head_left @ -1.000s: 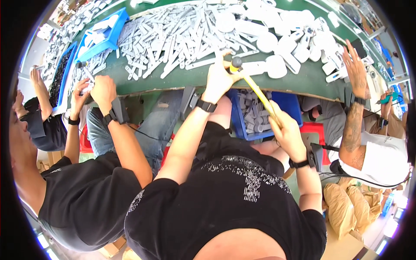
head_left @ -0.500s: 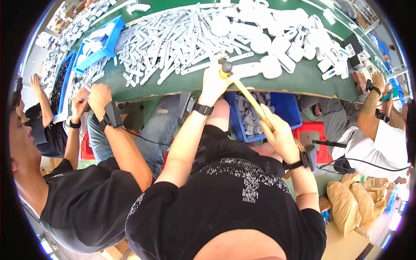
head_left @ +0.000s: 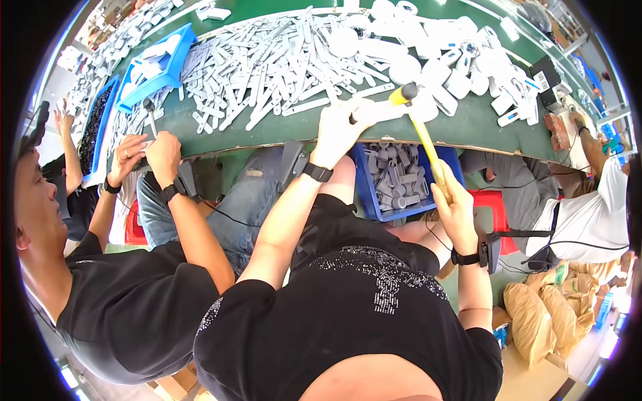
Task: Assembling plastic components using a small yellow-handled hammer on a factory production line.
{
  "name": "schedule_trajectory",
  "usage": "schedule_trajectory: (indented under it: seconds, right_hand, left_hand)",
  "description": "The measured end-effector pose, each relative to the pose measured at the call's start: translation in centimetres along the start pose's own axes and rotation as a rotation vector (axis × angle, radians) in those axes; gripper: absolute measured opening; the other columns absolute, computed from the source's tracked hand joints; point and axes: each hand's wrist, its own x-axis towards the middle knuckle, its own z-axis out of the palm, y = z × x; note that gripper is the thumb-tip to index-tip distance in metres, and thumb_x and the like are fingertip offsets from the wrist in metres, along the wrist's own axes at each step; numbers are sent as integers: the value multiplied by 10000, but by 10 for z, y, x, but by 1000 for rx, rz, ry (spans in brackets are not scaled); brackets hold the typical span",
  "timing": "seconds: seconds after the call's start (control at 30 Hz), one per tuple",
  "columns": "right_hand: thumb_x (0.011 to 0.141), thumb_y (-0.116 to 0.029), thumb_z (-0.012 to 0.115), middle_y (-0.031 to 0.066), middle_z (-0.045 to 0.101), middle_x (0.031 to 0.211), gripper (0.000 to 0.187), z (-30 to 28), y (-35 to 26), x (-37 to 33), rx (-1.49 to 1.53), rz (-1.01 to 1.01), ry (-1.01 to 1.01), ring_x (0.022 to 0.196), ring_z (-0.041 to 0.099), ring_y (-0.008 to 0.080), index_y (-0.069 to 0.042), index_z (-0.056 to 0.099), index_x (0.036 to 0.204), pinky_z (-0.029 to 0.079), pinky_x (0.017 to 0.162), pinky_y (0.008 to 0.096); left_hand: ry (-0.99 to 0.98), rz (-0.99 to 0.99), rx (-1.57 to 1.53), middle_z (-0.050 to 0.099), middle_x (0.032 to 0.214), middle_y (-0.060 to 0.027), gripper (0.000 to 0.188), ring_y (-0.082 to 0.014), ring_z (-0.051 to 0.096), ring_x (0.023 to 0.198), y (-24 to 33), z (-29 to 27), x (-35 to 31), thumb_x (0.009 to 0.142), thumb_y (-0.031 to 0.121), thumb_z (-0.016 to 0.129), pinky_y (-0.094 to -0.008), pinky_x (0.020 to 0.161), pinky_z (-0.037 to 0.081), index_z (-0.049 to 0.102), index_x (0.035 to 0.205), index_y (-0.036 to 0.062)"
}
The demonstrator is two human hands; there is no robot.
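My right hand is wrapped round the yellow handle of a small mallet. The mallet's black and yellow head is raised to the right of my left hand, apart from it. Over the near edge of the green table, my left hand is closed round a white plastic part. Glare and my fingers hide most of that part's shape. Beyond my hands lies a wide pile of flat grey-white plastic strips. Larger white pieces with round ends are heaped to its right.
Below the table edge, between my arms, stands a blue bin with grey plastic parts. A blue tray sits at the far left. A co-worker on my left holds another mallet. Brown sacks lie at the lower right.
The mallet has swung right and away from my left hand, its head now farther off. My right hand has shifted slightly right, and my left fingers have turned.
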Motion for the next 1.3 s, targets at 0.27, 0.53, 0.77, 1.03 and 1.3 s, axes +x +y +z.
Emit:
schedule_trajectory:
  seconds: [0.27, 0.53, 0.77, 1.03, 1.3]
  right_hand:
    - [904, 35, 568, -35, 506, 679, 469, 8, 27, -39, 277, 211, 250, 444, 374, 11, -4, 479, 1363, 279, 404, 172]
    - [840, -23, 698, -61, 557, 713, 451, 13, 14, -54, 331, 425, 287, 529, 434, -3, -10, 588, 1277, 375, 466, 183]
    - [925, 12, 558, -24, 501, 694, 488, 15, 9, -52, 655, 511, 212, 472, 415, 23, -4, 429, 1395, 329, 418, 171]
    - [935, 6, 547, -23, 531, 753, 478, 12, 38, -68, 360, 422, 268, 488, 424, 21, -10, 429, 1398, 349, 429, 166]
    - [938, 0, 543, -24, 519, 729, 472, 10, 12, -58, 672, 495, 233, 494, 420, 21, -8, 431, 1397, 343, 430, 166]
  left_hand:
    - [-207, -484, -882, 573, 739, -62, 310, -111, 469, 420, 4, -2, -8, 916, 214, 579, -232, 384, 384, 584, 1200, 91]
    - [-95, -500, -247, 591, 712, -100, 315, -123, 476, 429, -38, -24, 26, 969, 332, 499, -278, 396, 368, 588, 1121, 71]
    - [11, 157, 520, 682, 899, -126, 236, -303, 647, 871, -20, 12, 84, 854, 200, 623, -399, 757, 506, 657, 1073, 119]
    - [-146, 434, 737, 651, 986, -162, 184, -313, 625, 913, -31, 23, 130, 830, 201, 617, -414, 787, 500, 678, 977, 111]
    - [-82, 249, 625, 589, 1028, -224, 237, -339, 567, 975, -45, 7, 131, 794, 194, 564, -421, 850, 465, 643, 950, 34]
